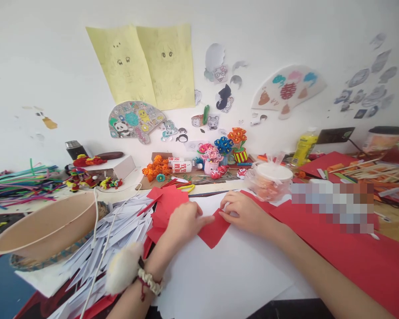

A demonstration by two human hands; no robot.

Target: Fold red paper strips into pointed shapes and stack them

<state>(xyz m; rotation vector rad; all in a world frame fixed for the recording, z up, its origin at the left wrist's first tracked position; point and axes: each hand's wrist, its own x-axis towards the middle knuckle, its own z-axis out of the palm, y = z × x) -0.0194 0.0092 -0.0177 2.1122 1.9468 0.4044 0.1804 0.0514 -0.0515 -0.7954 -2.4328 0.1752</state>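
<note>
A small piece of red paper [214,234] lies over white sheets [239,270], one corner pointing toward me. My left hand [186,218] grips its left side, thumb stretched along the upper edge and the other fingers curled, partly hidden. From the right, my right hand [242,212] pinches the paper's upper right corner between thumb and fingertips. More red paper pieces [168,206] are heaped just beyond my left hand. Large red sheets [335,252] lie under and beyond my right forearm.
Left of the white sheets are many white paper strips [119,235], a white cable [95,257] and a beige basin [46,226]. A lidded plastic tub [272,177], pipe-cleaner flowers [211,153] and a yellow bottle [304,146] stand toward the wall. Sticks [369,170] lie far right.
</note>
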